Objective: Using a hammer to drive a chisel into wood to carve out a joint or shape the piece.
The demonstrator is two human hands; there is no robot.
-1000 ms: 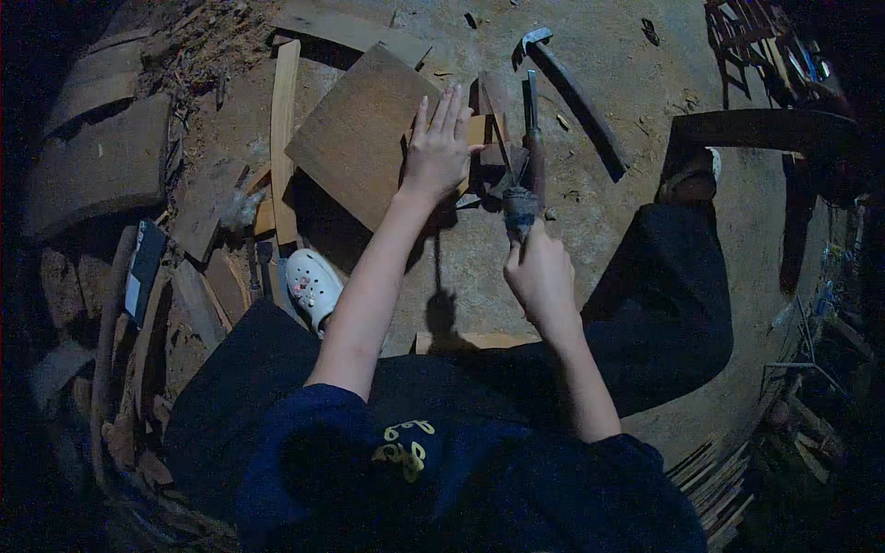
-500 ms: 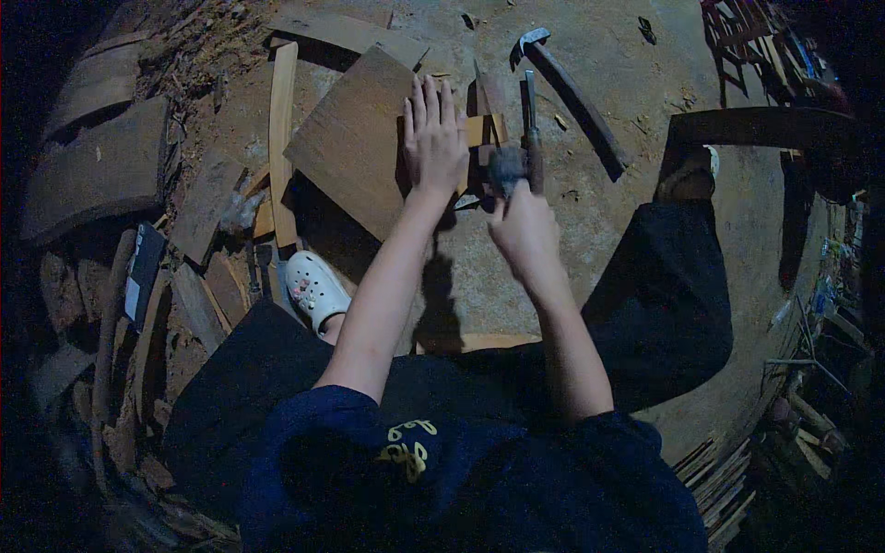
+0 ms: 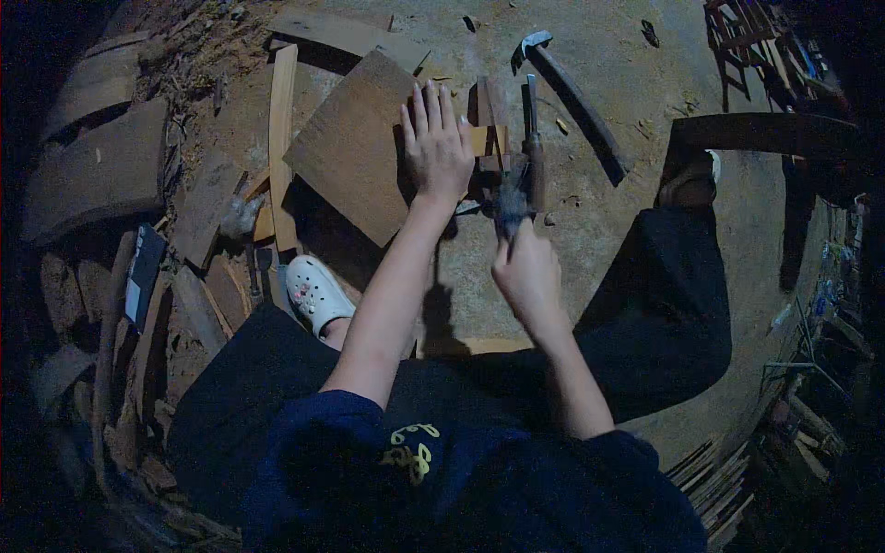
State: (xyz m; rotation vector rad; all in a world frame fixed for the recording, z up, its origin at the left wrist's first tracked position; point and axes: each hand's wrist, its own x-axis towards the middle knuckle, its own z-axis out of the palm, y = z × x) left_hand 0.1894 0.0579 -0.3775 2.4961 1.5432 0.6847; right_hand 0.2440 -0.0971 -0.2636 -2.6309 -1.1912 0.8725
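Note:
My left hand (image 3: pixel 438 157) lies palm down with fingers spread beside the brown square board (image 3: pixel 346 152), over a small pale wood piece (image 3: pixel 481 141) at that board's right edge. My right hand (image 3: pixel 527 276) grips the dark, wrapped handle of a saw-like tool (image 3: pixel 512 207), blurred, whose narrow blade points away from me across the pale piece and a darker block (image 3: pixel 489 97) beneath. Just right of the blade lies a chisel (image 3: pixel 531 106) with a wooden handle. Farther right a hammer (image 3: pixel 581 115) with a long dark handle rests on the floor (image 3: pixel 599 55).
A long pale batten (image 3: pixel 282 138) and wood scraps (image 3: pixel 101 175) crowd the left, with a dark flat object (image 3: pixel 143 276) among them. My white clog (image 3: pixel 313 290) is beside the board. A dark bench-like piece (image 3: pixel 765 131) and sticks (image 3: pixel 710 479) lie at the right.
My right hand pushed the tool forward half a second ago and has since drawn it back toward me. My left hand stays spread, shifted only slightly.

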